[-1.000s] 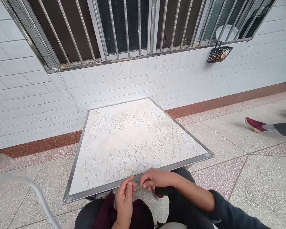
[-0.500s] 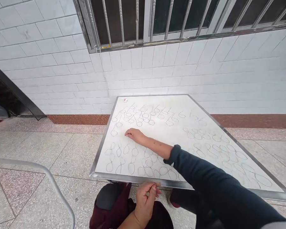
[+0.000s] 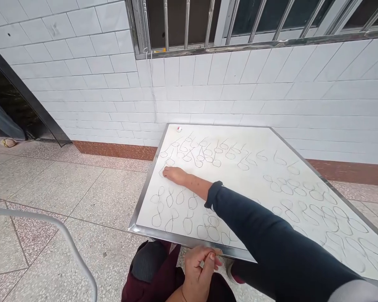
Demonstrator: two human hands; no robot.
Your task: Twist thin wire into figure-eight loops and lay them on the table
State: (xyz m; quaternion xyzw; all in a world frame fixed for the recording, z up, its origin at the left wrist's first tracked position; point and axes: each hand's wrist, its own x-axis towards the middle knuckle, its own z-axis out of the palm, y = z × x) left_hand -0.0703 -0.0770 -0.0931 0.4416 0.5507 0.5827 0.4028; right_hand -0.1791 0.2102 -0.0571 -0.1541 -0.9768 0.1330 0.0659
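A large whiteboard [image 3: 255, 138] with a grey metal frame lies in front of me, covered in thin dark handwritten 6s and 8s. My right hand [image 3: 174, 175], at the end of a navy sleeve [image 3: 258, 222] with a rolled cuff, rests on its left part, over a looped figure. The fingers are curled together; whatever they hold is hidden. Close to the near edge of the board, my left hand [image 3: 200, 268] is closed in a pinch. A small beige bit [image 3: 218, 251] shows at its fingertips, too small to name.
A white tiled wall [image 3: 107, 92] with a barred window [image 3: 208, 25] rises behind the board. At the left, a grey curved metal tube [image 3: 66, 239] crosses above the speckled floor [image 3: 91, 188]. A red and white spot [image 3: 179, 129] marks the board's far left corner.
My right hand has moved left across the board onto a looped figure. The view has shifted, so the board sits further right. My left hand stays pinched near the edge.
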